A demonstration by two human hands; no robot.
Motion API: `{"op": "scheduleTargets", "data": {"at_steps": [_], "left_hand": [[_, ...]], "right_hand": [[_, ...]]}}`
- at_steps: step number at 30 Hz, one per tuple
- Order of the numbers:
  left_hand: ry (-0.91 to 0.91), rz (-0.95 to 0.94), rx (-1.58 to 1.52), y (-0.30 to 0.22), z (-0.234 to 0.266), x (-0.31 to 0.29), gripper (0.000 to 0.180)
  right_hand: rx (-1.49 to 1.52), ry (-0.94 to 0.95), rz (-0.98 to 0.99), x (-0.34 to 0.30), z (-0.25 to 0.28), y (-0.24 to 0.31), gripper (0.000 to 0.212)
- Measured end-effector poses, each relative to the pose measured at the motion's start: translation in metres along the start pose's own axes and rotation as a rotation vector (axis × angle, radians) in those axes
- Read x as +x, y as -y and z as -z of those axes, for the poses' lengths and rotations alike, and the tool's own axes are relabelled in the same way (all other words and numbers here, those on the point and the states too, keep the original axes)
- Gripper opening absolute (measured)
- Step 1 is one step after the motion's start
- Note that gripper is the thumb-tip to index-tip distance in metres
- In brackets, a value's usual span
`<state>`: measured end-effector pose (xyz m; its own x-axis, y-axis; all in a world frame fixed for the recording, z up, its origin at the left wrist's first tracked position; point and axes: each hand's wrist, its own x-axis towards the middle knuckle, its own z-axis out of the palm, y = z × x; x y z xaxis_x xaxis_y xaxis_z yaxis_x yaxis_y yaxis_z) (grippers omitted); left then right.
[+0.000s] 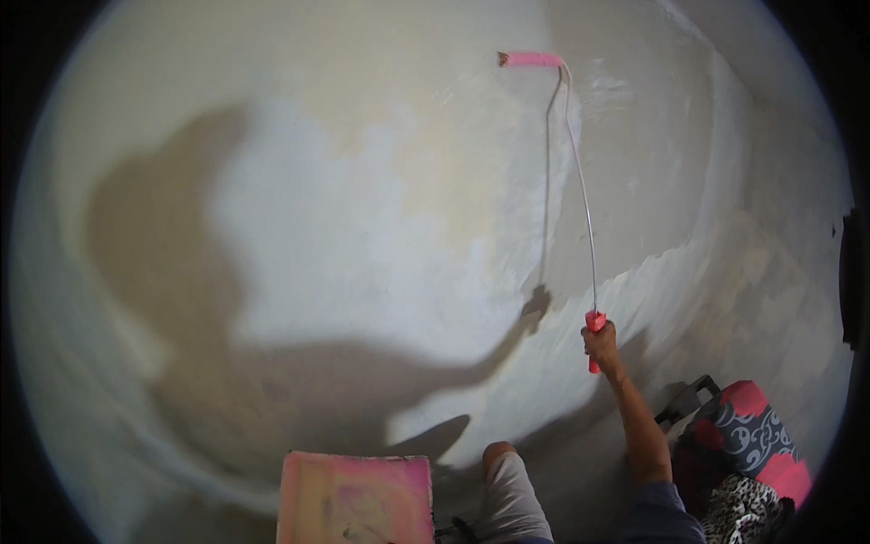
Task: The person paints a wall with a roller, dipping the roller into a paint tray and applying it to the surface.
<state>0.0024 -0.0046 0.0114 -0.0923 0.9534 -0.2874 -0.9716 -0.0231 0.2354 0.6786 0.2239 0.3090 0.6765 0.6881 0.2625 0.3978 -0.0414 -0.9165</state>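
Observation:
My right hand (599, 343), closed with its fingers wrapped around the red handle, holds a paint roller (584, 186). From the handle a long, thin metal rod rises to a short pink roller sleeve (533, 60) lying level at the wall, high up and right of the middle. The wall (362, 227) is patchy, in white, cream and damp-looking grey. Around the roller's rod the surface is darker and greyer, with a ragged lower edge. My left hand is out of the picture.
At the lower left sits a square, pink-rimmed surface (286, 499) smeared pink and yellow. My bent knee (498, 453) shows beside it. A red and dark patterned bag (752, 426) with a black handle stands lower right, black-and-white cloth (743, 512) against it. Shadows fall across the wall.

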Motion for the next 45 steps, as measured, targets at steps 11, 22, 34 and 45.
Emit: {"op": "scheduleTargets", "data": {"at_steps": [11,22,34,45], "left_hand": [[0.183,-0.044,-0.047,0.024,-0.048,0.018,0.018],[-0.094,-0.121,0.043,0.027,-0.068,0.008,0.035],[0.120,-0.058,-0.056,0.019,-0.014,0.014,0.063],[0.009,-0.064,0.009,0.019,-0.044,0.004,0.054]], "right_hand": [[-0.327,0.060,0.087,-0.249,0.069,-0.219,0.019],[-0.401,0.537,0.335,-0.292,0.117,-0.098,0.017],[-0.717,0.903,0.516,-0.241,0.023,0.009,0.021],[-0.671,1.135,0.672,-0.239,-0.046,0.020,0.022]]}}
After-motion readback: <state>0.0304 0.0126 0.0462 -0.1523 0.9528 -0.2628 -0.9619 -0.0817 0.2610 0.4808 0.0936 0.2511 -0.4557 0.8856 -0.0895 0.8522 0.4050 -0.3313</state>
